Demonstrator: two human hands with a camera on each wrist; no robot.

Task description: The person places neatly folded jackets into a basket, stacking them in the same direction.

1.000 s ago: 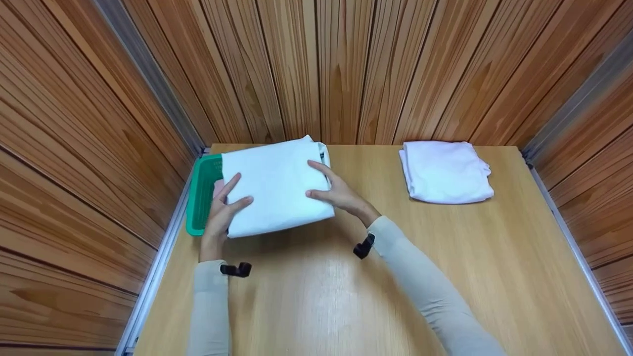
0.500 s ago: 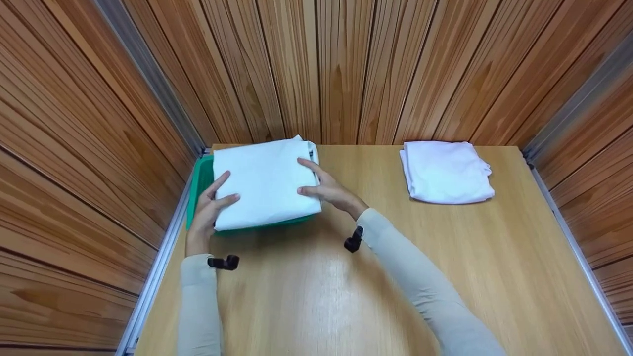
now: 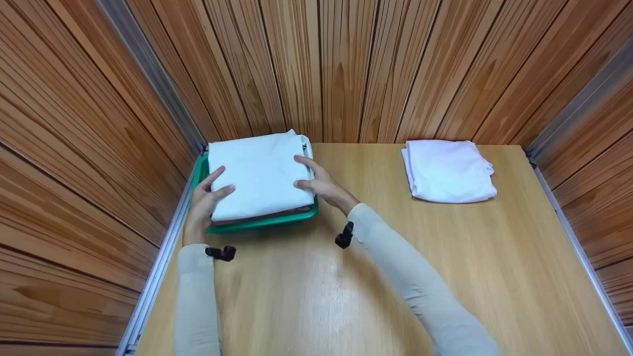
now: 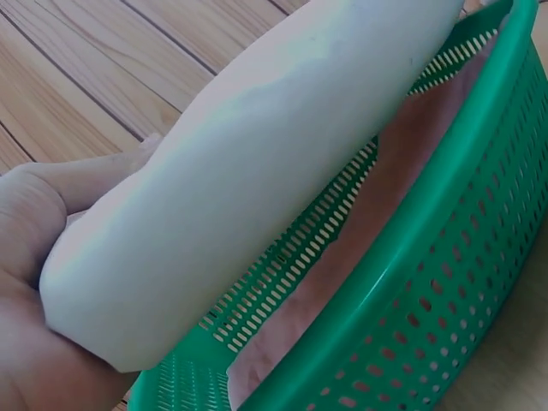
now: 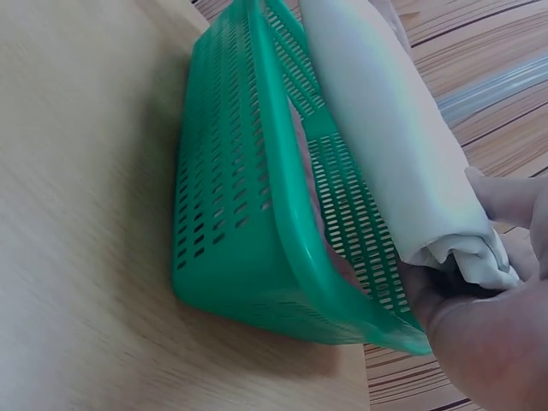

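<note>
A folded white cloth (image 3: 259, 175) is held flat between both hands, over the green plastic basket (image 3: 267, 222). My left hand (image 3: 202, 202) grips its left edge, thumb and fingertips on top. At the opposite edge my right hand (image 3: 324, 184) pinches the folded layers, seen closely in the right wrist view beside the cloth's rolled end (image 5: 467, 257). The left wrist view puts the cloth above the basket's rim (image 4: 368, 291). Inside the perforated basket lies a pinkish cloth (image 4: 411, 145), mostly hidden from the head view.
A second folded cloth, pale lilac-white (image 3: 450, 170), lies at the back right of the wooden table (image 3: 316, 296). Wood-panelled walls (image 3: 341, 69) stand close behind the basket and at both sides. A metal rail (image 3: 158, 267) runs along the table's left edge.
Both hands have carried the white cloth left and slightly back, from partly beside the basket to over it. The basket's front rim now shows below the cloth. The lilac-white cloth stays put.
</note>
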